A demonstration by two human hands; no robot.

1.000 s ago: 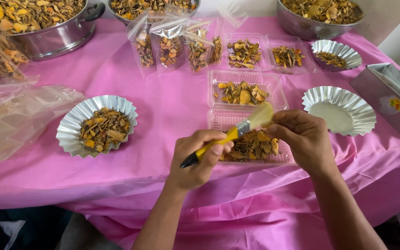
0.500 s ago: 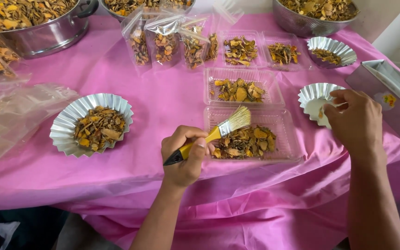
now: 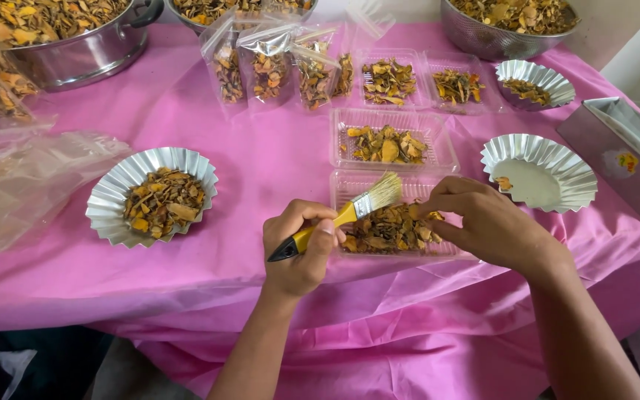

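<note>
My right hand [image 3: 487,226] is back from the foil cup [image 3: 538,174] to the tray [image 3: 394,226], pinching a chip. Left hand [image 3: 301,244] grips the brush [image 3: 350,213], so brushing resumes.

A yellow-handled brush [image 3: 350,213] is gripped by the left hand [image 3: 299,248]; dried pieces in the clear tray [image 3: 394,226] are touched by the right hand [image 3: 487,222].

Right hand [image 3: 490,226] covering the near clear tray [image 3: 379,185] right end, its fingertips hidden among the dried pieces [image 3: 387,230], brush handle [image 3: 305,238] partly inside left hand [image 3: 298,248], steel pot [image 3: 75,44] and colander [image 3: 509,30] cut by top edge, metal box [image 3: 616,159] cut at right.
</note>
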